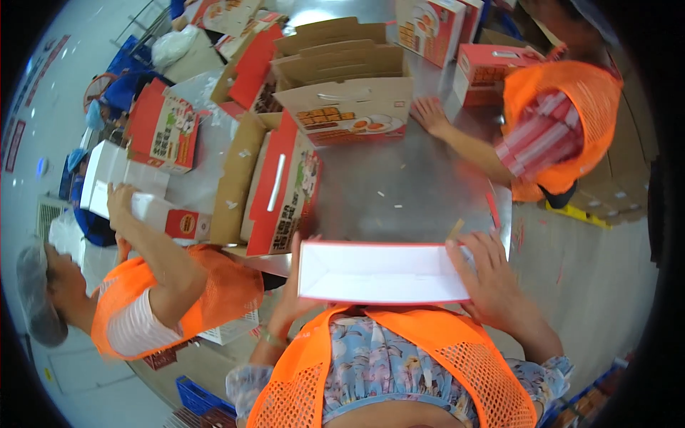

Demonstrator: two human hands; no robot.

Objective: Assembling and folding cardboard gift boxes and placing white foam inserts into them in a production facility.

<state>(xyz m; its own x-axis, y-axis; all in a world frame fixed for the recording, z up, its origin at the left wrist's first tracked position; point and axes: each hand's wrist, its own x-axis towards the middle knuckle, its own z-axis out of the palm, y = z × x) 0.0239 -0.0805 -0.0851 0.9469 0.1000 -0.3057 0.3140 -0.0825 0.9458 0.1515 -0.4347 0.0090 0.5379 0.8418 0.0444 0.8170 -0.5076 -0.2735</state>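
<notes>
I hold a long white carton with red edges (pixel 382 272) against my chest, its open side facing up. My left hand (pixel 291 296) grips its left end and my right hand (pixel 491 274) clasps its right end. Just beyond it lies the steel table (pixel 399 185). A red and white gift box with a white handle (pixel 282 189) stands on the table, close to my left hand.
A brown carton with printed food pictures (pixel 349 107) stands at the table's middle; a co-worker's hand (pixel 430 114) rests beside it. Another person at the left holds a white box (pixel 153 210). More red boxes (pixel 160 132) crowd the far left and back.
</notes>
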